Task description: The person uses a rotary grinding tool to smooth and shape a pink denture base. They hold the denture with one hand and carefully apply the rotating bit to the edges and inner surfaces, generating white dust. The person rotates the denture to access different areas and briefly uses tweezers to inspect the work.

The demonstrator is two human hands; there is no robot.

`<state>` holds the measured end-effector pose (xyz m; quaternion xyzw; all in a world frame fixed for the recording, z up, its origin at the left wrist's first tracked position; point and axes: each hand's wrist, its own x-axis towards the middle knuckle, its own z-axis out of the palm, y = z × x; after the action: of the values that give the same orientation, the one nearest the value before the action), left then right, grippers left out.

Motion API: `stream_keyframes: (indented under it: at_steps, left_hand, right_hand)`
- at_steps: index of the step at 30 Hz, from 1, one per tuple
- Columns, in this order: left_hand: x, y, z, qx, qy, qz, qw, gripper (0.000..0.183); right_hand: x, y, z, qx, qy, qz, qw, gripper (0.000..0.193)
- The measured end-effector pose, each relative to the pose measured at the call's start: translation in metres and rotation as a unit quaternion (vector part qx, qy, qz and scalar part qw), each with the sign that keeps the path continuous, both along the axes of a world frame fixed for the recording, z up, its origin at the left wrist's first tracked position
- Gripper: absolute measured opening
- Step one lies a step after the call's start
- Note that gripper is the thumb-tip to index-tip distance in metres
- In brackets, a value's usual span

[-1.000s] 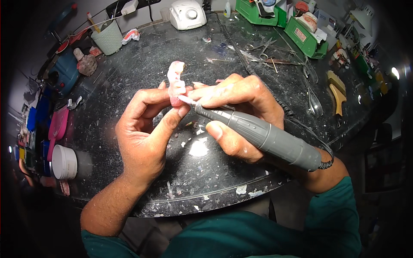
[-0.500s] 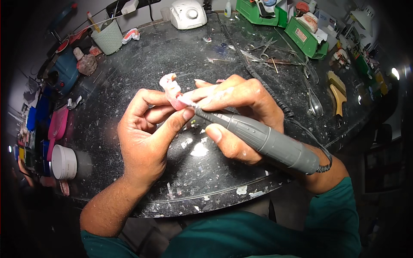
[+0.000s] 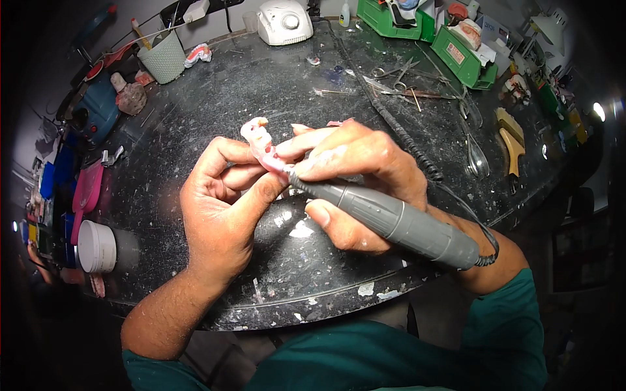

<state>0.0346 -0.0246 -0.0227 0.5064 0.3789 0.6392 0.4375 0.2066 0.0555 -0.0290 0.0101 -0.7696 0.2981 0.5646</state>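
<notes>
A pink denture point(image 3: 259, 135) with pale teeth stands up from the fingertips of my left hand point(image 3: 218, 202). Thumb and fingers pinch its lower part. My right hand point(image 3: 381, 156) is wrapped around a grey rotary handpiece point(image 3: 404, 225), which slants from lower right to upper left. Its narrow front end is at the pink base, beside my left thumb. Whether the bit touches the base I cannot tell, since fingers cover the tip. Both hands are close together above the dark, dust-specked bench point(image 3: 215, 85).
A dark coiled cord point(image 3: 401, 130) runs past my right hand. Behind stand a white control unit point(image 3: 285, 23) and green bins point(image 3: 463, 57). Scissors point(image 3: 401, 77) and a wooden-handled brush point(image 3: 512, 146) lie right; a white tub point(image 3: 98, 246) and a textured cup point(image 3: 162, 58) stand left.
The handpiece and my right hand have shifted slightly left and down. The denture has dipped a little and turned slightly in my left fingers, which keep their hold.
</notes>
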Motion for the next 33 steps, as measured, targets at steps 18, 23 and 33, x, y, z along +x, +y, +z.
stream_keyframes:
  at_steps: [18,23,33]
  left_hand:
    - [-0.002,0.009,-0.001,-0.083,-0.155,-0.046,0.983,0.034]
    - [0.002,0.009,0.006,-0.104,-0.115,-0.096,0.983,0.040]
    - [-0.018,0.015,0.000,-0.152,-0.201,-0.146,0.957,0.045]
  right_hand:
    - [-0.001,-0.001,0.000,-0.048,-0.045,-0.069,0.995,0.042]
    - [0.008,0.009,0.007,-0.076,-0.091,-0.026,0.993,0.041]
    - [0.011,0.025,0.017,-0.162,-0.056,0.113,0.979,0.028]
